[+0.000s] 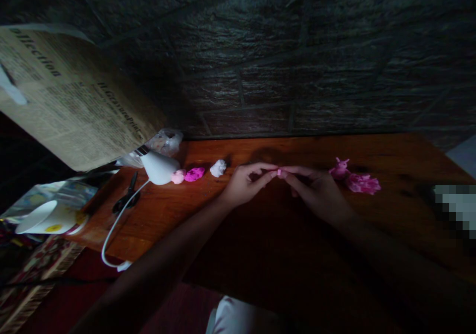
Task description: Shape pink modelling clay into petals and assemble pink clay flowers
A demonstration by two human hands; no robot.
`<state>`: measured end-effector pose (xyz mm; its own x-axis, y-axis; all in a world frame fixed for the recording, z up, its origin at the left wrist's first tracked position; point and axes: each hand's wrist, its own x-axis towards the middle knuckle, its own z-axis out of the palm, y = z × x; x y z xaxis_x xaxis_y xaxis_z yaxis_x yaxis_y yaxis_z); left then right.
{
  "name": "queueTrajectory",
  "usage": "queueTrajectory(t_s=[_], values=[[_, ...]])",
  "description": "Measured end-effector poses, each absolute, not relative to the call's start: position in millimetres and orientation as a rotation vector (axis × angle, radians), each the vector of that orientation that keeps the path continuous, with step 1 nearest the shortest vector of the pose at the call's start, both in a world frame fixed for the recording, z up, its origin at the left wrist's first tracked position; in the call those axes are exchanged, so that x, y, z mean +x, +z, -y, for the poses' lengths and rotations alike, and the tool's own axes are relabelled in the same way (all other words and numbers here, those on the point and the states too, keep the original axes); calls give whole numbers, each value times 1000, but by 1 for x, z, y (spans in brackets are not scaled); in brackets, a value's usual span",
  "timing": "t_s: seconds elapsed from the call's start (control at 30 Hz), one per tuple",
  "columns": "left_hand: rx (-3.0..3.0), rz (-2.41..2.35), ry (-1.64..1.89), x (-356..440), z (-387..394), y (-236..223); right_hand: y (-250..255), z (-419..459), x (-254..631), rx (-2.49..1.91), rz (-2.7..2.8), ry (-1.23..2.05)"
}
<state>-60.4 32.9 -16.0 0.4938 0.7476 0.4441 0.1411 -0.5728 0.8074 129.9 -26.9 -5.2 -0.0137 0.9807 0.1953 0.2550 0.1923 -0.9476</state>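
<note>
Over the middle of the wooden table, my left hand [250,181] and my right hand [316,190] meet at the fingertips. Between them they pinch a small piece of pink modelling clay [279,172]. Right of my right hand stands a pink clay figure [340,167] with small horns or ears. Beside it lies a frilly pink clay piece [363,183]. To the left of my left hand sit a white clay lump [217,167], a bright magenta lump [194,174] and a pale pink lump [178,176].
A white lamp base [159,167] with a newsprint-patterned shade [74,100] stands at the left, its white cord [111,230] trailing over the table edge. Near it are black scissors [127,195], a clear plastic bag [167,141] and a tipped white cup [48,219]. A dark brick wall [260,61] rises behind.
</note>
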Motion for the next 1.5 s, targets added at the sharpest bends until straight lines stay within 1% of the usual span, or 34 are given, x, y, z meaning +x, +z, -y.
queueTrajectory(t_s=[0.27, 0.53, 0.7, 1.1, 1.33, 1.5], values=[[1972, -717, 1022, -60, -33, -21, -4, 29, 130, -1262, 1490, 888], [1948, -715, 1051, -58, -32, -19, -7, 28, 130, -1285, 1460, 945], [2006, -673, 1071, -58, -32, -19, -8, 27, 131, -1287, 1472, 881], [1912, -628, 1055, -59, -32, -17, -7, 30, 127, -1314, 1495, 803], [1951, -616, 1069, -58, -32, -17, -6, 30, 128, -1327, 1488, 864], [1948, -631, 1045, -60, -34, -16, -4, 30, 128, -1339, 1534, 849]])
